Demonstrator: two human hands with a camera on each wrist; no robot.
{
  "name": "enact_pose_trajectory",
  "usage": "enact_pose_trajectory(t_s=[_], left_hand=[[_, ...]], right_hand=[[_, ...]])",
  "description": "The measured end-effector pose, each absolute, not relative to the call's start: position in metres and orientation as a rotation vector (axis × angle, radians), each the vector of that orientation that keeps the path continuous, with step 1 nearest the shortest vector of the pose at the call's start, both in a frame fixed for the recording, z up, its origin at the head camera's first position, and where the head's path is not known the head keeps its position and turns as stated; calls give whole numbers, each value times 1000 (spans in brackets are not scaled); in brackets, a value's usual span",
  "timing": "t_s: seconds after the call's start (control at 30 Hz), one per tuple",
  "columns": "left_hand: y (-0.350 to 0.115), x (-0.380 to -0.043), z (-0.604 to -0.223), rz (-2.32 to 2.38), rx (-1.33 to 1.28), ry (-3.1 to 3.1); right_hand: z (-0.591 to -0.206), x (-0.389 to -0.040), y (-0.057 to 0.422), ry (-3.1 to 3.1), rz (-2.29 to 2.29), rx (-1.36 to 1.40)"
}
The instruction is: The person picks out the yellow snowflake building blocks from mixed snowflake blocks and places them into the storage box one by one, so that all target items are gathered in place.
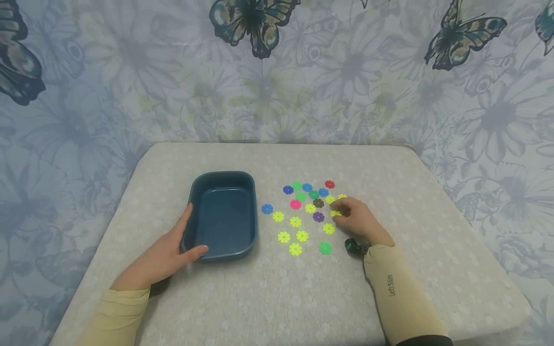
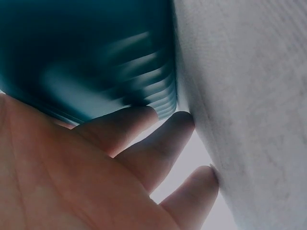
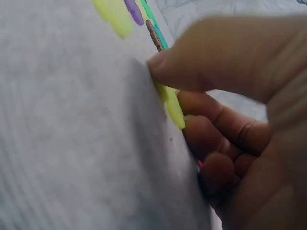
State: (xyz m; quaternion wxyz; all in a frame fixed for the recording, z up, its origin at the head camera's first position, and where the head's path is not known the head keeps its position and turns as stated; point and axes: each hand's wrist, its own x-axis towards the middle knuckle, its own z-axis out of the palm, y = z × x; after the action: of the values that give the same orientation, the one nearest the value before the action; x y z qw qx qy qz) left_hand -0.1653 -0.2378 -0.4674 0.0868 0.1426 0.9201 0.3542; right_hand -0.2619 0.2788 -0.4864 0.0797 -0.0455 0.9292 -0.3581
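Note:
A deep dark-blue rectangular tray (image 1: 222,216) sits on the table. My left hand (image 1: 162,252) rests against its near left corner, with the thumb at the front rim and the index finger along the left side. In the left wrist view, the other fingers (image 2: 153,148) are spread low beside the tray's outer wall. To the right, my right hand (image 1: 363,222) is at the edge of a group of notched plastic discs (image 1: 301,236). Its thumb and curled fingers pinch a yellow notched disc (image 3: 174,109) at the tabletop.
Several yellow, blue, green, pink and purple discs lie flat between the tray and my right hand. A red disc (image 1: 330,184) is at the far side, and a green disc (image 1: 325,248) is nearest me. A patterned cloth covers the table (image 1: 259,302); a papered wall stands behind.

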Motion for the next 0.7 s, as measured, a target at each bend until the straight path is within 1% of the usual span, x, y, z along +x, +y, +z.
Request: enact_pose_trajectory(t_s=[0.13, 0.47, 0.7], left_hand=[[-236, -164, -469, 1057, 418, 2736], [-239, -167, -463, 1044, 440, 2757], [-238, -165, -467, 1058, 413, 2739]], right_hand=[[-486, -260, 278, 2779, -1048, -122], [-483, -260, 271, 2833, -998, -194], [-481, -261, 264, 2847, -922, -230]])
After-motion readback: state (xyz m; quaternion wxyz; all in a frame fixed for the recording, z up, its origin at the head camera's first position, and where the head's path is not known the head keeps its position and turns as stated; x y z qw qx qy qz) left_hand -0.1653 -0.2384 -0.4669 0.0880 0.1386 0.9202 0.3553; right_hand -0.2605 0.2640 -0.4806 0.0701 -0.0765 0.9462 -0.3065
